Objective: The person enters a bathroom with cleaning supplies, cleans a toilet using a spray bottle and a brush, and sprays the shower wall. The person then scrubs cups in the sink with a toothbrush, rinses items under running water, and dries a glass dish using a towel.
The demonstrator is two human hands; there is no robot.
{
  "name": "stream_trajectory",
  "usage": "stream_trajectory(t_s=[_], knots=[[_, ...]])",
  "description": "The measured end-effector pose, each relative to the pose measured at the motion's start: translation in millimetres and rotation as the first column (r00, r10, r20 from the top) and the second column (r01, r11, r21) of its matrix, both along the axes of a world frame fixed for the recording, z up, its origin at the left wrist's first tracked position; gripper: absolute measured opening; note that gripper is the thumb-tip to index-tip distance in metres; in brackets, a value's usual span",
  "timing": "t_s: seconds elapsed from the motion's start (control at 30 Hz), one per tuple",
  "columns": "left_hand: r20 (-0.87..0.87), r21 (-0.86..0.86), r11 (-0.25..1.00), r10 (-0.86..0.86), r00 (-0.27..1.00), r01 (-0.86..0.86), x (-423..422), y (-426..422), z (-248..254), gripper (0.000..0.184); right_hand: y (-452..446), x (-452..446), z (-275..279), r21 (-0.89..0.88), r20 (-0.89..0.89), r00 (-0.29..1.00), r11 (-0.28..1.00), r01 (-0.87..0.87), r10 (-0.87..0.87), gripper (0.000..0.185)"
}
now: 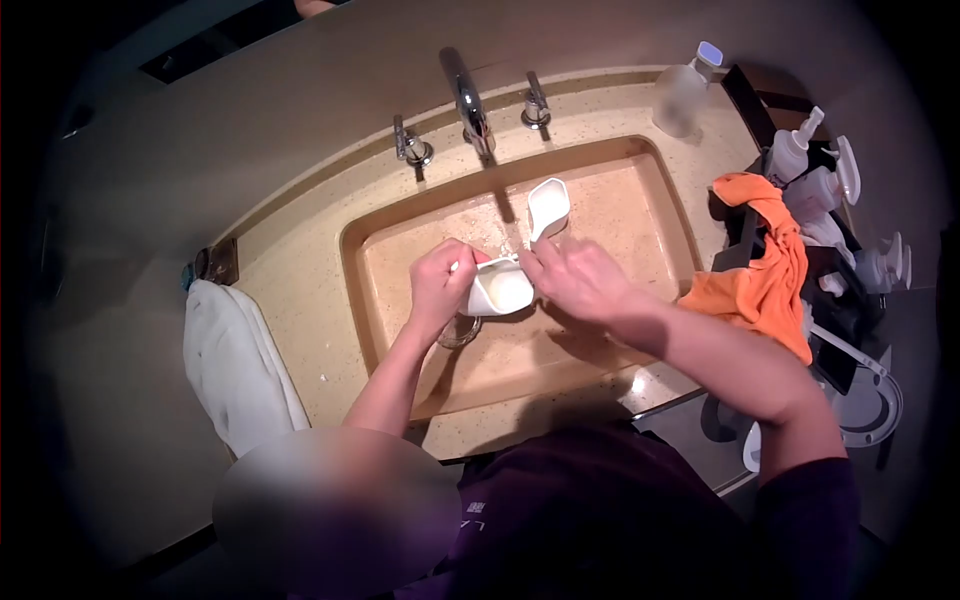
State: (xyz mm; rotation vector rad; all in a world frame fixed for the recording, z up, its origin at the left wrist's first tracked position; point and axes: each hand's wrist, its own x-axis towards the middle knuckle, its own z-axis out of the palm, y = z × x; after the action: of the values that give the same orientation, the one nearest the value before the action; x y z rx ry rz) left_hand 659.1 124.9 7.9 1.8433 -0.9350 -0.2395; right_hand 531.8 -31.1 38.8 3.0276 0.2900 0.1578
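Over the sink basin, my left hand is closed on the side of a white cup with a pale inside. Close by on the right, the fingers of my right hand are closed around the narrow end of a white scoop. Its wide end points away from me toward the faucet. My right fingertips are right beside the cup's rim; whether they touch it I cannot tell. Below the cup, a round drain is partly covered.
Behind the basin stand a chrome faucet and two handles. A clear bottle is at the back right. An orange cloth and several pump bottles crowd the right side. A white towel hangs over the left counter edge.
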Motion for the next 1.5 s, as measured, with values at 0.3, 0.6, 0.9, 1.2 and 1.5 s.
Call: stream_trajectory(t_s=[0.3,0.6,0.9,1.2,1.5], knots=[[0.627,-0.05,0.99,-0.074,0.776,0.134,-8.0,6.0,-17.2,0.014,14.3,-6.6,-13.1,0.604,-0.725,0.631,-0.186,0.775,0.276,0.026],[-0.211,-0.083,0.913,0.375,0.903,-0.398,48.2,0.5,-75.9,0.02,-15.8,-2.7,3.8,0.397,-0.254,0.876,0.782,0.48,-0.409,0.018],[-0.816,-0.2,0.792,0.191,0.546,-0.577,74.6,2.4,-156.0,0.031,-39.7,-69.4,-35.8,0.562,-0.477,0.747,0.493,0.664,-0.463,0.026],[-0.199,0.029,0.826,0.557,0.806,-0.563,5.0,-41.4,-112.4,0.033,-52.4,-79.2,-53.1,0.683,-0.276,0.745,0.422,0.597,-0.607,0.026],[-0.776,-0.086,0.981,-0.176,0.606,0.175,-7.2,-86.9,-135.7,0.028,-61.2,-63.2,-18.9,0.577,-0.194,0.77,0.564,0.59,-0.608,0.025]])
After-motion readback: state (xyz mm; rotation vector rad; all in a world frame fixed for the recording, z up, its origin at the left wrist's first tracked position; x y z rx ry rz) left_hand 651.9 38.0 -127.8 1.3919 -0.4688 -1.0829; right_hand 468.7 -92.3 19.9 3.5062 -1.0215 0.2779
